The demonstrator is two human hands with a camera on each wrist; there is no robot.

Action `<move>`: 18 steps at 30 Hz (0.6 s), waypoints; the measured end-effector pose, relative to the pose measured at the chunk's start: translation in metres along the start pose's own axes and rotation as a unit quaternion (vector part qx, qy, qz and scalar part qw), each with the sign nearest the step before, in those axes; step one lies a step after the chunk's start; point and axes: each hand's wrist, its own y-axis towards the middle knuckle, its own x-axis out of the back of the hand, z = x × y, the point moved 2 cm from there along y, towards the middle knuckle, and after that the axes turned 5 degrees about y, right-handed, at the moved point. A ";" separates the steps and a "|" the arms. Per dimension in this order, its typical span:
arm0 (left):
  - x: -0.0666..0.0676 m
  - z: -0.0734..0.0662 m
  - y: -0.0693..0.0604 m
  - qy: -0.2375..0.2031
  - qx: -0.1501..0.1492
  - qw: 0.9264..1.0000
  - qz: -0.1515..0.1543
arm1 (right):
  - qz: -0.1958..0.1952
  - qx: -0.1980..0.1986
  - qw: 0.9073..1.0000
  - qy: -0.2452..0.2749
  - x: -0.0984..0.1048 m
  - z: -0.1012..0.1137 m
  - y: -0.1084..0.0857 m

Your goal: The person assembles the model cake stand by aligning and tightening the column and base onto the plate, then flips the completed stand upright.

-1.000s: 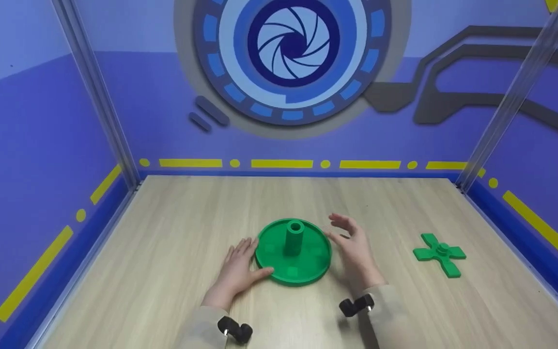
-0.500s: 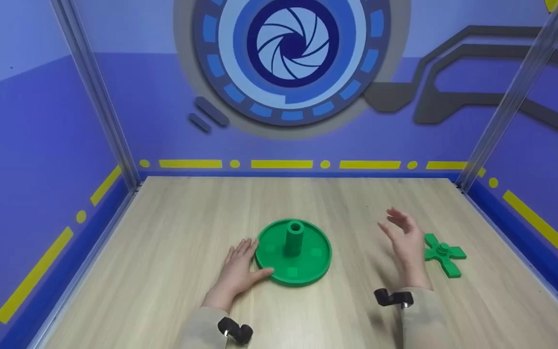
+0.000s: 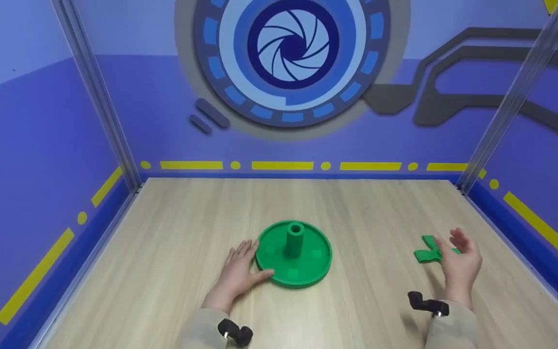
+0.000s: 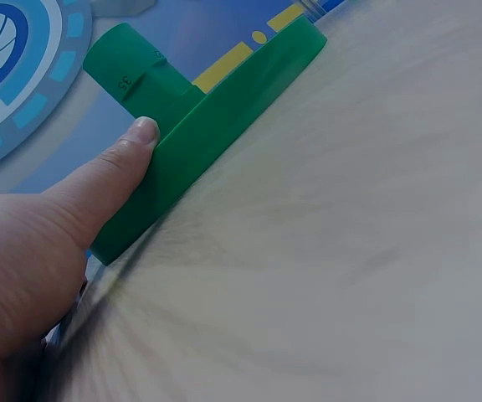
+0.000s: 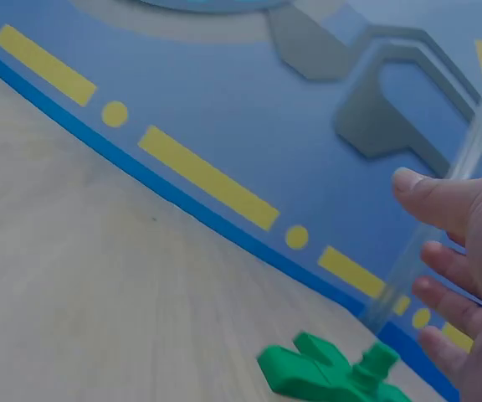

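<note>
A green round tray (image 3: 279, 269) with a raised rim and a hollow upright post (image 3: 294, 242) in its middle lies flat on the table. My left hand (image 3: 236, 276) rests against its left side, fingers straight, thumb on the rim; the left wrist view shows the thumb (image 4: 120, 167) along the edge below the post. Over at the right, a green cross-shaped piece (image 3: 426, 256) with a short central peg (image 5: 376, 362) lies on the table. My right hand (image 3: 460, 264) hovers above it with loosely bent fingers, holding nothing and covering part of it in the head view.
The wooden tabletop (image 3: 187, 218) is bounded by a blue back wall (image 3: 138, 106) and side walls with yellow dashes. Metal posts (image 3: 499, 102) stand at the rear corners. A black wrist mount (image 3: 234, 332) sits on each sleeve.
My right hand has moved from beside the tray rightward to above the cross-shaped piece. My left hand and the tray have stayed in place.
</note>
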 end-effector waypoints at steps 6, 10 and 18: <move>0.001 0.001 0.000 0.002 -0.001 1.000 -0.003 | -0.049 -0.049 0.997 0.019 0.023 -0.016 0.004; 0.000 0.001 0.000 0.000 -0.001 1.000 -0.003 | -0.055 -0.082 0.995 0.018 0.029 -0.026 0.006; 0.000 0.001 0.001 0.000 0.001 1.000 -0.002 | -0.029 -0.113 0.993 -0.021 0.030 -0.040 0.010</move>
